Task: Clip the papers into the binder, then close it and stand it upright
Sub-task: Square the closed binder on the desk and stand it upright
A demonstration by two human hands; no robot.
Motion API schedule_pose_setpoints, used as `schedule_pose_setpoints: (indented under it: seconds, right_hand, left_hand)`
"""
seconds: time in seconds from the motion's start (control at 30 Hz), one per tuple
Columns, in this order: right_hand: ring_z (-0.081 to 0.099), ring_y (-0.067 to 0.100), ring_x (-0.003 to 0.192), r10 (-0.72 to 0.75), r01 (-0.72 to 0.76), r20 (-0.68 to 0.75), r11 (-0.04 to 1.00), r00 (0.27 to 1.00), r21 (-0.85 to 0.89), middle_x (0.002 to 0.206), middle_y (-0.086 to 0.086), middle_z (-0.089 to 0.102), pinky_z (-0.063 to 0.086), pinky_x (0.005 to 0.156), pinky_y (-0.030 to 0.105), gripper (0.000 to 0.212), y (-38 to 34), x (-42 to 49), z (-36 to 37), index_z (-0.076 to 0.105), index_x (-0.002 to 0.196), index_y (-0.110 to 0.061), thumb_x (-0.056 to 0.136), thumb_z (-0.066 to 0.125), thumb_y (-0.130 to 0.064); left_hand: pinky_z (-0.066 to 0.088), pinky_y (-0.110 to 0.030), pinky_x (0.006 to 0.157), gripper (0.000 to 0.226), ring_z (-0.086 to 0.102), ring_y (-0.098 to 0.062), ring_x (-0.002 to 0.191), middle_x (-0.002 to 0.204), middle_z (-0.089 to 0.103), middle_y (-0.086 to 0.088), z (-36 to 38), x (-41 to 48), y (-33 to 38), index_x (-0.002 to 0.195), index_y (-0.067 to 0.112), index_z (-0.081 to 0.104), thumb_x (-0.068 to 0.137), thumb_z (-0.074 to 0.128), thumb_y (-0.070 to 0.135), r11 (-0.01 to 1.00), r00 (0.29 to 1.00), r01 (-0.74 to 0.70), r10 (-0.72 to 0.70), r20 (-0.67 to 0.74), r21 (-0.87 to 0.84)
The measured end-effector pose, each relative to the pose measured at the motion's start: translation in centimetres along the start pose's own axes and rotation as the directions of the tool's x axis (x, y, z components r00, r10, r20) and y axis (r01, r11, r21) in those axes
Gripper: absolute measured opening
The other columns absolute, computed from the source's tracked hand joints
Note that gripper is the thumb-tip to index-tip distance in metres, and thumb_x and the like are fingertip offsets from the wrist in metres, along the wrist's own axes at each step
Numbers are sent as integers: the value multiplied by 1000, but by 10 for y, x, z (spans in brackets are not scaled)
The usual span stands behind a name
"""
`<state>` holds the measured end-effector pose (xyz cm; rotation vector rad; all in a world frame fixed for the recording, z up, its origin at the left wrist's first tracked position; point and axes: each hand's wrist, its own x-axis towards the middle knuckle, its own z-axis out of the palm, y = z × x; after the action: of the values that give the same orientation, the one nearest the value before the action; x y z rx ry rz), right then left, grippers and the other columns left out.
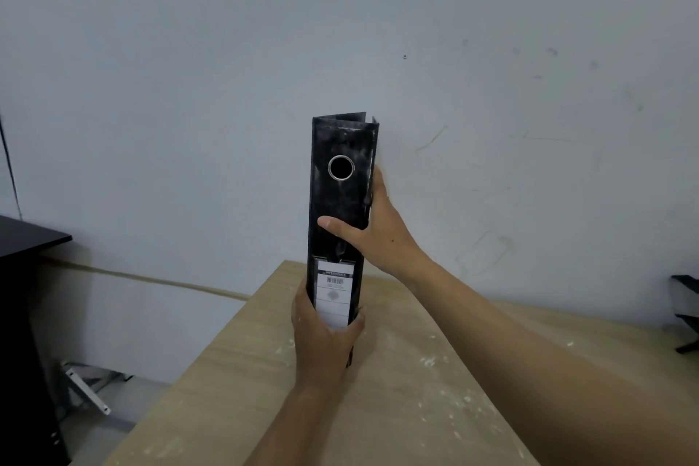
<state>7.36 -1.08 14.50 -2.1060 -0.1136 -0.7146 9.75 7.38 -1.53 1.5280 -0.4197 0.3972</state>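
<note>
A closed black lever-arch binder [340, 208] stands upright on the wooden table [397, 390], its spine toward me. The spine has a round metal-rimmed finger hole near the top and a white label near the bottom. My left hand [325, 340] grips the binder's lower end from the front. Around the right side at mid-height wraps my right hand [378, 231], thumb across the spine. The papers are hidden inside the covers.
A scuffed grey-white wall stands close behind the binder. A black cabinet [22, 299] is at the left, off the table. A dark tray-like object [686, 314] sits at the right edge. The table's left edge drops to the floor, where a white bracket [89, 390] lies.
</note>
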Motion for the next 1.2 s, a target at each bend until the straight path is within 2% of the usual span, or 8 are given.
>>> schedule_pose_setpoints:
  seconds: [0.3,0.43,0.5,0.67,0.8,0.97,1.07,1.2]
  right_hand:
    - [31,11,143,12,-13,-51,999,999,-37,156,-10,29,35,114,42,117,3,-14,2,6,151,-32,62,75,-66]
    - [43,3,130,4,-6,-59,1000,998,-23,144,-16,42,37,97,10,93,3,-15,-2,18,148,-32,76,77,-40]
    - [45,0,125,5,-6,-45,1000,999,-24,142,-16,44,37,88,2,89,5,-18,-2,20,146,-33,78,76,-38]
    - [47,5,128,22,-23,-41,1000,999,-17,143,-14,45,39,102,20,89,5,-23,5,18,148,-32,80,74,-41]
    - [48,3,126,32,-34,-43,999,999,-34,141,-16,47,39,102,21,87,3,-25,4,20,148,-32,80,74,-41]
    - [50,7,126,55,-57,-46,997,997,-52,139,-11,52,45,106,34,85,2,-26,3,24,146,-32,78,74,-42]
    - [50,2,120,81,-83,-48,995,996,-51,135,-15,52,45,102,27,77,-2,-28,1,29,143,-32,80,73,-41]
    - [44,-4,111,107,-109,-45,993,993,-54,132,-15,52,35,80,5,68,-8,-32,-2,34,140,-29,84,70,-40]
  left_hand:
    - [46,-34,95,88,46,-13,120,127,49,6,-5,-9,-3,132,36,33,60,84,34,1000,1000,1,-1,31,12]
    - [49,-38,95,91,48,-13,119,126,49,9,-4,-5,-3,132,38,30,59,85,34,999,998,23,-25,63,27]
    - [49,-38,94,93,48,-12,119,127,49,10,-5,-4,-5,132,39,28,58,84,36,999,996,28,-31,84,33]
    - [46,-26,85,94,50,-11,116,128,48,9,-7,-3,-6,135,32,27,61,85,31,998,993,39,-44,109,50]
    - [50,-33,81,96,53,-14,113,129,50,7,-7,-5,-2,136,30,25,60,84,36,993,994,43,-54,99,110]
    - [49,-36,80,98,53,-18,115,131,49,7,-10,-8,3,139,28,24,61,83,38,982,993,54,-72,97,178]
    - [49,-37,83,101,50,-17,118,133,47,7,-13,-7,8,140,29,23,61,84,38,980,992,36,-59,109,196]
    - [47,-31,83,101,51,-16,119,134,49,5,-16,-2,16,141,28,23,62,85,39,983,992,8,-32,124,185]
